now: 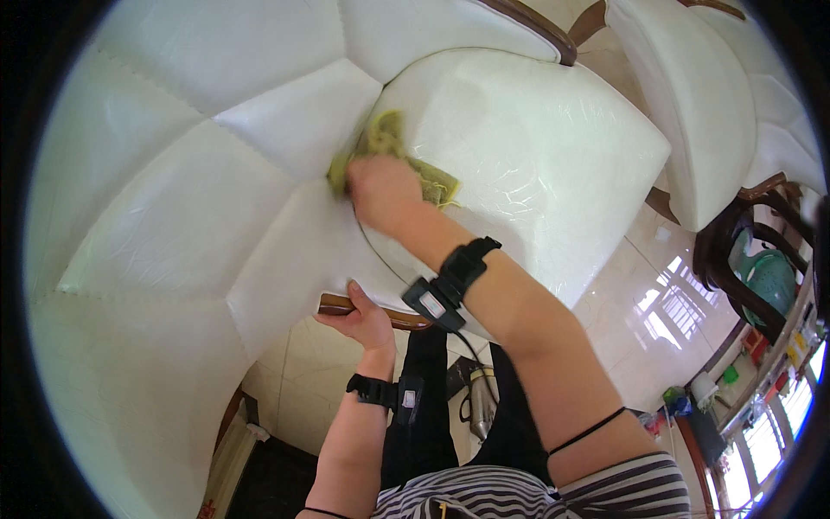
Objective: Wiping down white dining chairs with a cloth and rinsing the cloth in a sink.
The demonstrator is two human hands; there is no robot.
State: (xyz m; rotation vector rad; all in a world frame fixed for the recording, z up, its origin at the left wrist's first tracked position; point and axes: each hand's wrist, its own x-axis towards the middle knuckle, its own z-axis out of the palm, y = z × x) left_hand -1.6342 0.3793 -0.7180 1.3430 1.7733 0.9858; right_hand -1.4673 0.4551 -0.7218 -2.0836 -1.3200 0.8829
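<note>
My right hand (386, 191) grips a yellow-green cloth (434, 178) and presses it into the seam where the seat meets the backrest of a white upholstered chair. Hand and cloth are blurred. The seat cushion (538, 156) looks glossy and finely creased. Its tufted backrest (175, 194) fills the left of the view. Lower down, my left hand (363, 321) holds the brown wooden armrest (405, 320), thumb on top. Part of the cloth is hidden under my right hand.
A second white chair (694, 110) stands close at the upper right. Dark wooden furniture with a green plastic basket (768, 279) is at the right. On the tiled floor (635, 311) between my legs stands a metal container (481, 399). A cable runs from my right wrist strap (454, 282).
</note>
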